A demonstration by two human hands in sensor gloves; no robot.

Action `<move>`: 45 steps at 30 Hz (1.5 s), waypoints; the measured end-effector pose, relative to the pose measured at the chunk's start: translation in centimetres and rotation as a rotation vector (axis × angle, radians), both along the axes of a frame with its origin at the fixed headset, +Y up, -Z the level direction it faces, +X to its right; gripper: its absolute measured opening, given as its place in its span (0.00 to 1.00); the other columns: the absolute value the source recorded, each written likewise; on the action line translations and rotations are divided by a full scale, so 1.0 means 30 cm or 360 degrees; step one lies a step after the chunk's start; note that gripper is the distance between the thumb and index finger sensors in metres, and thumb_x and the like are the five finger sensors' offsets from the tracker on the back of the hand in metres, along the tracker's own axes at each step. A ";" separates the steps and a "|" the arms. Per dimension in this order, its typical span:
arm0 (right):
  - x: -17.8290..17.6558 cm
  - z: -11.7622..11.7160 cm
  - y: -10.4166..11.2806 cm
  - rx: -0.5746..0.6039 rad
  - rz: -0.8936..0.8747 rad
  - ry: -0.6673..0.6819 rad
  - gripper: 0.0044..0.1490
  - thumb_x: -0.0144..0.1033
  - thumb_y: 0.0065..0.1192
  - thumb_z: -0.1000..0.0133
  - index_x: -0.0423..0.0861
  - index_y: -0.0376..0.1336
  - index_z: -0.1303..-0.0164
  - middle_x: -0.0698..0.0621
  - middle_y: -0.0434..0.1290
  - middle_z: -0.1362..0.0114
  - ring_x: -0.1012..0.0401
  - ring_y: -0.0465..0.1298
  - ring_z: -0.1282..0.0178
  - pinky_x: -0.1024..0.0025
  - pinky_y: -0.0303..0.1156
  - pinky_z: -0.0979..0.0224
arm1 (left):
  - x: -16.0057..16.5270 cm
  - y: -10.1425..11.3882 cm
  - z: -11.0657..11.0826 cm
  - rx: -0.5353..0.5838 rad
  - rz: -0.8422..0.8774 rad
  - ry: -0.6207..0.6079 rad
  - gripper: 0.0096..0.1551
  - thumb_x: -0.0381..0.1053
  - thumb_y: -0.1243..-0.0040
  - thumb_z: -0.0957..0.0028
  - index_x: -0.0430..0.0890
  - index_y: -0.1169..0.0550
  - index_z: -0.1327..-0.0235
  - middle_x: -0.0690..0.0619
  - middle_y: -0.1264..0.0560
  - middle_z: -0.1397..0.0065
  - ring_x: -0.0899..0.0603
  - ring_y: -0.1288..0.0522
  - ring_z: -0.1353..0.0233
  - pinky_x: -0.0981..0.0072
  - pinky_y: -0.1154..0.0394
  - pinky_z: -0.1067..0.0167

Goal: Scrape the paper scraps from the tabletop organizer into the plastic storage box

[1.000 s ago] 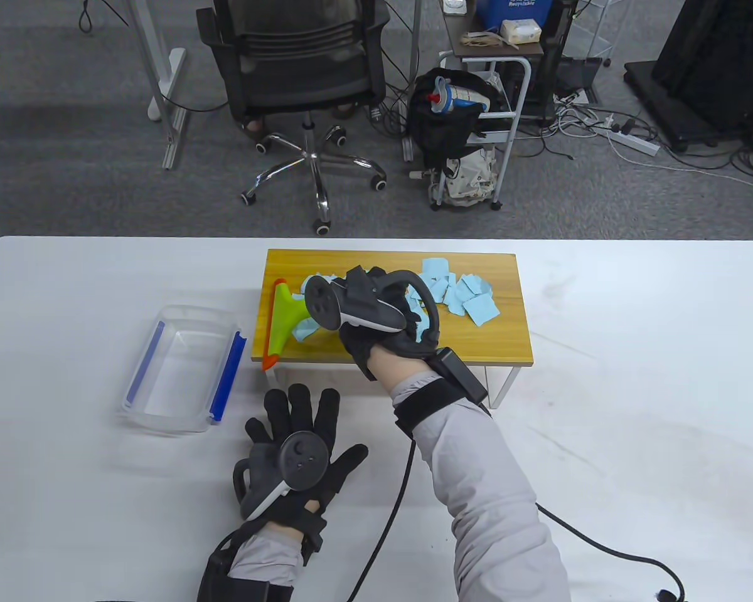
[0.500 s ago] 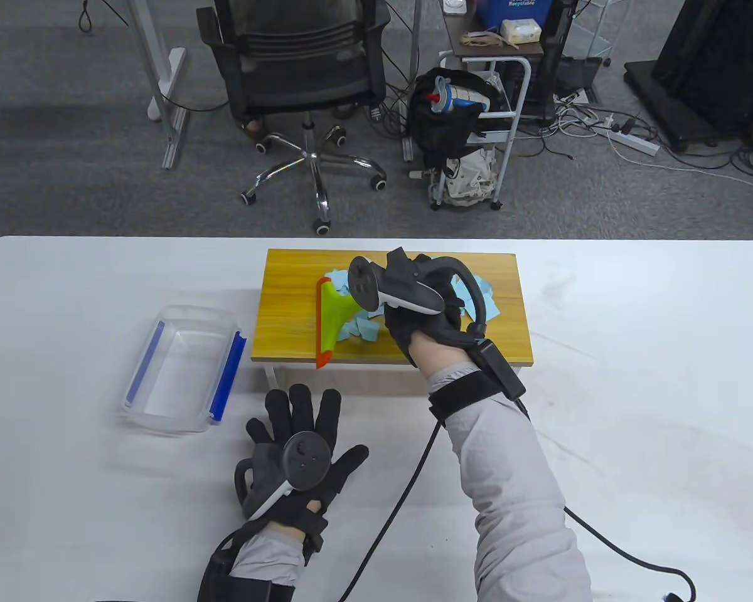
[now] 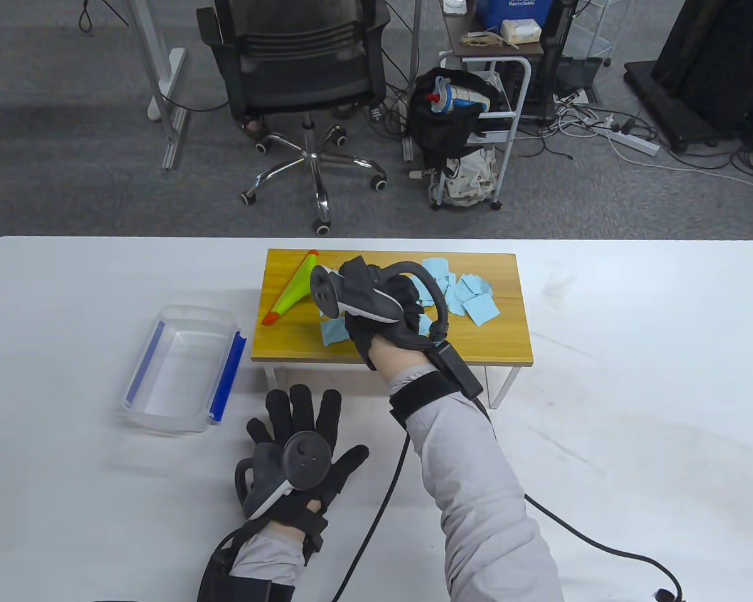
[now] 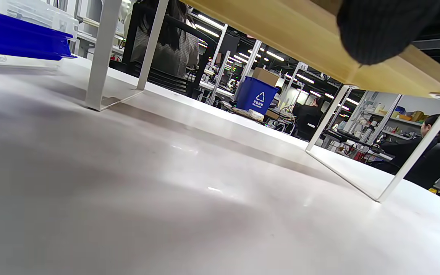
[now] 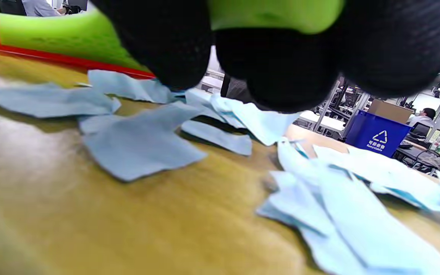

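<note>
A wooden tabletop organizer (image 3: 502, 342) stands on white legs at the table's middle. Several light blue paper scraps (image 3: 470, 298) lie on its top, also in the right wrist view (image 5: 139, 141). My right hand (image 3: 383, 307) grips the handle of a green scraper with an orange blade (image 3: 292, 291), also in the right wrist view (image 5: 52, 36); the blade runs diagonally over the organizer's left part. A clear plastic storage box with blue clips (image 3: 182, 370) sits on the table left of the organizer. My left hand (image 3: 301, 451) rests flat on the table, fingers spread, holding nothing.
The white table (image 3: 634, 376) carries my right hand's cable (image 3: 577, 533). An office chair (image 3: 301, 94) and a cart (image 3: 483, 113) stand on the floor beyond the far edge. The left wrist view shows the organizer's white legs (image 4: 101, 65) from below.
My right hand swung the scraper: from the organizer's left edge it went right into the scraps, then back left with the blade turned diagonal. My left hand stayed still.
</note>
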State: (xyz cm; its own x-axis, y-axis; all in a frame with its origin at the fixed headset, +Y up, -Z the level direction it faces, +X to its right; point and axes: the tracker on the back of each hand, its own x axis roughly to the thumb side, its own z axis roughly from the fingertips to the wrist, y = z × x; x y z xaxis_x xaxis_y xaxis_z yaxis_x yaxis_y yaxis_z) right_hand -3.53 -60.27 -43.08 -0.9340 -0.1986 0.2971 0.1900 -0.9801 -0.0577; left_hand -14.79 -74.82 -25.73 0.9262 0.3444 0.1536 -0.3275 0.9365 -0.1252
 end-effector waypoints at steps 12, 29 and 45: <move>0.106 0.006 0.080 -0.0261 0.0088 -0.0309 0.44 0.37 0.73 0.47 0.37 0.54 0.26 0.37 0.77 0.47 0.47 0.83 0.68 0.49 0.81 0.63 | 0.007 0.001 0.003 -0.0027 0.0006 -0.0019 0.55 0.76 0.45 0.42 0.61 0.62 0.19 0.40 0.71 0.14 0.25 0.75 0.19 0.17 0.69 0.35; 0.110 0.039 0.165 -0.0152 -0.0147 0.0093 0.39 0.31 0.75 0.49 0.44 0.58 0.29 0.41 0.74 0.40 0.40 0.77 0.51 0.34 0.70 0.43 | 0.006 0.001 0.003 -0.0048 0.0006 -0.0019 0.55 0.76 0.45 0.42 0.61 0.62 0.19 0.40 0.71 0.14 0.25 0.75 0.19 0.17 0.69 0.35; 0.189 -0.013 0.088 -0.0214 0.0254 0.0007 0.38 0.18 0.73 0.50 0.53 0.59 0.33 0.45 0.68 0.31 0.39 0.71 0.33 0.25 0.57 0.32 | 0.006 0.000 0.003 -0.0051 0.0017 -0.0025 0.55 0.76 0.45 0.41 0.61 0.62 0.19 0.40 0.70 0.14 0.25 0.74 0.19 0.17 0.69 0.35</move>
State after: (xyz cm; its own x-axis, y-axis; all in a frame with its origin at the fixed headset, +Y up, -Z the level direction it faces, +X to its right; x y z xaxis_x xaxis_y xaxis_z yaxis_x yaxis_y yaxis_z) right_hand 2.13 -57.64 -43.47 -0.8926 -0.3021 0.3347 0.3435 -0.9365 0.0708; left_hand -14.62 -74.82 -25.65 0.9200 0.3590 0.1570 -0.3350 0.9285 -0.1601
